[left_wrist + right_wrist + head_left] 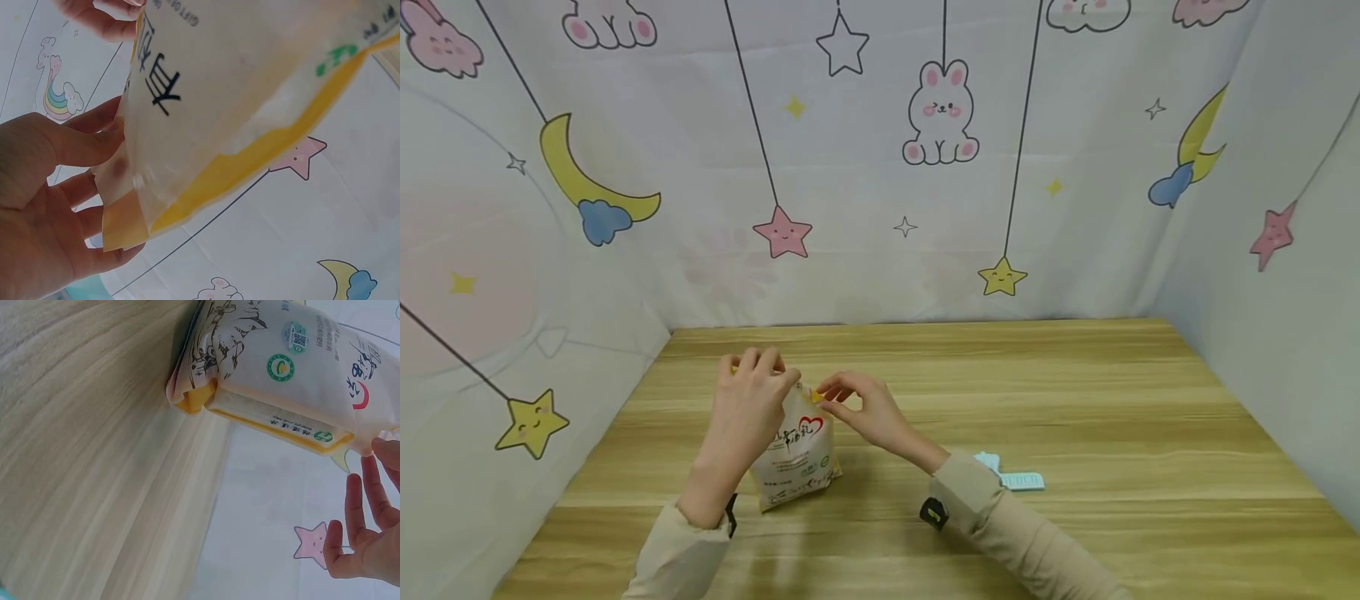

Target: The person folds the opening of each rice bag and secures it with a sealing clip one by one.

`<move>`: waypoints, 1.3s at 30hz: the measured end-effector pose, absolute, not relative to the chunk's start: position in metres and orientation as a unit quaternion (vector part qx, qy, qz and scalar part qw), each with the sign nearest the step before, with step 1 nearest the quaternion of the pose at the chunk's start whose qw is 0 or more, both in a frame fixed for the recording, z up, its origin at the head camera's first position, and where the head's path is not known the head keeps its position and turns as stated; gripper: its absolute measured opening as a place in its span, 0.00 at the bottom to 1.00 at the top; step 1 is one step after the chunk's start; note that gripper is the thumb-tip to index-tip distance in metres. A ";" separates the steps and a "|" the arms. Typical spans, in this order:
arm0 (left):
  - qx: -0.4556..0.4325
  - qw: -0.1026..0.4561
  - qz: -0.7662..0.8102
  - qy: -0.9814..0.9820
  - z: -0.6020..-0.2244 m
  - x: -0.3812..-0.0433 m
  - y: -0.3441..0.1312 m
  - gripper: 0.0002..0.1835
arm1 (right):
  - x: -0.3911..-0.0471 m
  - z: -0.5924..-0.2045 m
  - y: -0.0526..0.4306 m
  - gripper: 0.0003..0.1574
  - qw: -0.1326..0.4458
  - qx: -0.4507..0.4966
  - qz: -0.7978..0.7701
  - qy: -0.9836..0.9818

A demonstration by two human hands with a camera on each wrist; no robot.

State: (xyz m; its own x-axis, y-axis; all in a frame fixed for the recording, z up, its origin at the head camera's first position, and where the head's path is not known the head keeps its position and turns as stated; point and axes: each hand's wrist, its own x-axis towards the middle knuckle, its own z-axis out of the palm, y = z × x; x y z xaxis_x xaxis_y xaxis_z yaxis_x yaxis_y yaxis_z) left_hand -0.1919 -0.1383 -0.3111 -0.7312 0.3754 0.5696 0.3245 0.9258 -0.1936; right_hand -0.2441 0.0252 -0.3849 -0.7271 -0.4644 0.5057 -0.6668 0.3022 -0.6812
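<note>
A white plastic bag (797, 458) with yellow edges, dark writing and a red heart outline stands upright on the table, left of the middle. My left hand (751, 408) pinches its top edge on the left, thumb in front and fingers behind, as the left wrist view shows on the bag (206, 100). At the top right corner, my right hand (868, 408) pinches the edge between thumb and index finger; the other fingers spread away in the right wrist view. The bag's contents cannot be seen. Its lower end (200, 375) touches the table.
A light blue plastic clip (1018, 481) lies on the wooden table (1075, 392), right of the bag and partly behind the right sleeve. White fabric (865, 167) printed with stars, moons and rabbits hangs behind the table and along its sides.
</note>
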 end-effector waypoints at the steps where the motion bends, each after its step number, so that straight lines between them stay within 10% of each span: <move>1: -0.188 0.315 0.040 -0.930 -0.311 -0.192 -0.138 0.15 | -0.244 -0.384 0.026 0.11 0.107 0.356 0.470 -0.801; 39: -0.199 0.329 0.016 -0.923 -0.312 -0.198 -0.136 0.17 | -0.229 -0.359 0.110 0.16 0.093 0.427 0.298 -0.849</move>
State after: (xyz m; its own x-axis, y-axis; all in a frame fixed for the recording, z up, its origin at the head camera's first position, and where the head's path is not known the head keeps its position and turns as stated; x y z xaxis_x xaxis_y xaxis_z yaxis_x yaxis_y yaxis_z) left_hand -0.1975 -0.1360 -0.3117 -0.7037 0.3783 0.6014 0.3572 0.9201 -0.1607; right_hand -0.2287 0.1103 -0.3593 -0.6184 -0.6686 0.4129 -0.7799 0.4579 -0.4267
